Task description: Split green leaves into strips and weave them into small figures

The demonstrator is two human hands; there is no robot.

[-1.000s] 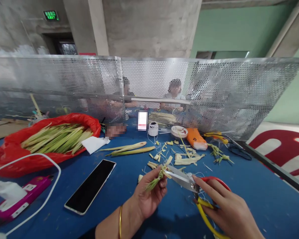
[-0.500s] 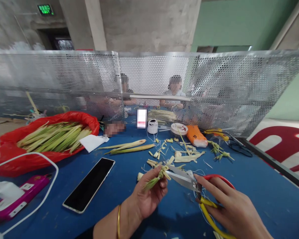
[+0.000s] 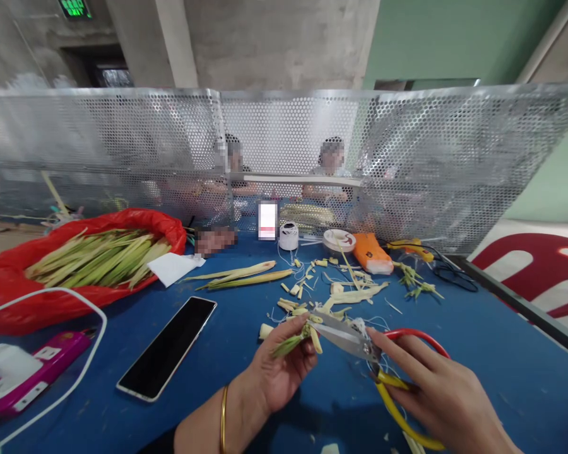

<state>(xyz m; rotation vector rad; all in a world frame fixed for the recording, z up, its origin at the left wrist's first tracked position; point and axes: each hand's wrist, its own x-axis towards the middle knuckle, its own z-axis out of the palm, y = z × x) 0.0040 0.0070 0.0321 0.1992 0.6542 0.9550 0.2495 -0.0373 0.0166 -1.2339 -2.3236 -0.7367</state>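
Observation:
Between the thumb and fingers of my left hand (image 3: 284,362) is a small bundle of green and pale leaf strips (image 3: 289,344), its pale ends pointing up and right. My right hand (image 3: 442,384) grips a pair of scissors (image 3: 348,335) with one red and one yellow handle. Their blades are slightly apart and reach the pale ends of the bundle. Cut leaf scraps (image 3: 303,280) and thin white thread lie on the blue table (image 3: 236,347) just beyond both hands.
At left sit a red bag (image 3: 9,271) of long leaves, a purple power strip (image 3: 42,372) and a black phone (image 3: 168,347). Farther back stand a thread spool (image 3: 288,236), a round tape roll (image 3: 338,241) and an orange packet (image 3: 372,253). A perforated metal screen (image 3: 293,139) crosses behind; people sit beyond.
The scissor blades have closed somewhat at the bundle, and a pale strip end now hangs down beside my left fingers. The camera view has shifted slightly.

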